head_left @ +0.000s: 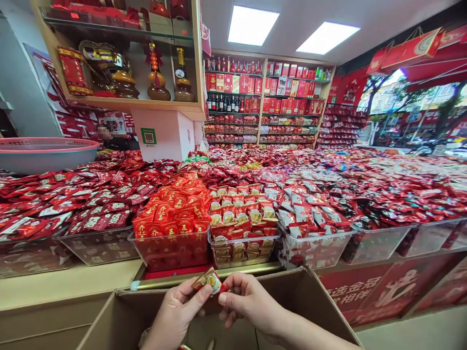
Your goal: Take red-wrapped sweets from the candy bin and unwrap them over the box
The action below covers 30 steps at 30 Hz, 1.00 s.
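Observation:
Between my two hands is a small wrapped candy in a red, white and gold wrapper. My left hand pinches its left side between thumb and fingers. At its right end, my right hand grips the wrapper with thumb and forefinger. Both hands are over an open cardboard box, whose lower inside is partly hidden by my hands and wrists. Just beyond the box stands a clear bin of similar-looking wrapped candies in neat rows.
Clear bins of red packets, dark red packets and white-and-red packets line the counter. A blue and pink basin sits at left. Overhead at left hangs a display cabinet. Stocked shelves cover the back wall.

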Available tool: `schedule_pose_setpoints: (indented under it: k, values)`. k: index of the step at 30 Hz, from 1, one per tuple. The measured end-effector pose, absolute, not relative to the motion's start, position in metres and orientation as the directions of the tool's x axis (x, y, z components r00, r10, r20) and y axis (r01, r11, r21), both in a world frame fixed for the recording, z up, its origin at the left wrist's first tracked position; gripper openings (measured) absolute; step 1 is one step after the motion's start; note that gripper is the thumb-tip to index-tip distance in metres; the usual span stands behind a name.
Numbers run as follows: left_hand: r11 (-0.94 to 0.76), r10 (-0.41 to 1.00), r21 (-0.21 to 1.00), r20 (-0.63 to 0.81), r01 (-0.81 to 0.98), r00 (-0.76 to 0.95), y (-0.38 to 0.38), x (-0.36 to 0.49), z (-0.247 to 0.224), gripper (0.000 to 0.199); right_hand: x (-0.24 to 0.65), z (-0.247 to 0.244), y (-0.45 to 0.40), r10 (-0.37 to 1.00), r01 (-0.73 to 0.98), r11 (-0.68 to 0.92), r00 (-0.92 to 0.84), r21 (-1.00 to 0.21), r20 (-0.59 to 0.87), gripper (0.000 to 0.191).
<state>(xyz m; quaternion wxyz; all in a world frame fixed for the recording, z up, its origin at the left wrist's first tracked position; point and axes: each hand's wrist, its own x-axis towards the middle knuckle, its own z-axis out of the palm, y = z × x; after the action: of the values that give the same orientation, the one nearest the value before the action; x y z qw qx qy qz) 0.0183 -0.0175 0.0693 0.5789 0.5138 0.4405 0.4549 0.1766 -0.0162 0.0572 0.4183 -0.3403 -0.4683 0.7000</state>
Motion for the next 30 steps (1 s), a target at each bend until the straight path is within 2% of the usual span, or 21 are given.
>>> schedule_pose_setpoints:
  k: [4,7,9,10,12,14,15,17,19,22,24,27,30]
  values:
    - [0.184,0.965,0.95,-0.125,-0.253,0.232,-0.021,0.02,0.077,0.023,0.178,0.06,-0.014,0.909,-0.285,-0.191,-0.412,-0.939,-0.059,0.038]
    - [0.217,0.95,0.93,-0.132,-0.297,0.281,-0.024,0.019,0.082,0.022,0.18,0.064,-0.014,0.917,-0.298,-0.184,-0.396,-0.937,-0.054,0.035]
    - [0.247,0.943,0.921,-0.157,-0.302,0.293,-0.026,0.018,0.085,0.028,0.183,0.066,-0.014,0.931,-0.248,-0.144,-0.363,-0.958,-0.046,0.032]
    - [0.277,0.934,0.915,-0.185,-0.294,0.306,-0.026,0.017,0.086,0.035,0.184,0.067,-0.013,0.946,-0.184,-0.069,-0.325,-0.981,-0.006,0.03]
    - [0.344,0.908,0.901,-0.247,-0.265,0.339,-0.027,0.016,0.088,0.048,0.188,0.067,-0.011,0.956,0.016,0.177,-0.24,-0.984,0.168,0.024]
    - [0.368,0.895,0.894,-0.268,-0.254,0.356,-0.027,0.016,0.09,0.046,0.19,0.068,-0.009,0.916,0.182,0.378,-0.218,-0.908,0.337,0.017]
    - [0.355,0.9,0.9,-0.256,-0.254,0.352,-0.027,0.016,0.09,0.039,0.191,0.068,-0.008,0.904,0.197,0.411,-0.212,-0.89,0.37,0.015]
    - [0.272,0.93,0.933,-0.192,-0.235,0.314,-0.027,0.017,0.087,0.032,0.19,0.068,-0.008,0.927,0.091,0.33,-0.217,-0.94,0.305,0.019]
    - [0.154,0.957,0.976,-0.108,-0.156,0.27,-0.027,0.019,0.083,0.033,0.189,0.069,-0.009,0.956,-0.105,0.14,-0.245,-0.985,0.162,0.027]
    - [0.02,0.963,0.998,-0.003,-0.062,0.27,-0.027,0.021,0.077,0.037,0.185,0.069,-0.012,0.949,-0.29,-0.058,-0.313,-0.955,0.037,0.041]
    - [-0.014,0.951,0.998,0.03,-0.054,0.309,-0.027,0.021,0.072,0.042,0.182,0.068,-0.014,0.941,-0.284,-0.058,-0.335,-0.957,0.043,0.042]
    - [-0.03,0.939,0.999,0.033,-0.014,0.342,-0.028,0.021,0.065,0.047,0.181,0.063,-0.015,0.933,-0.178,-0.002,-0.355,-0.984,0.062,0.03]
    - [-0.056,0.939,0.997,0.037,0.046,0.342,-0.028,0.018,0.059,0.045,0.189,0.07,-0.011,0.936,-0.068,0.128,-0.321,-0.989,0.143,0.023]
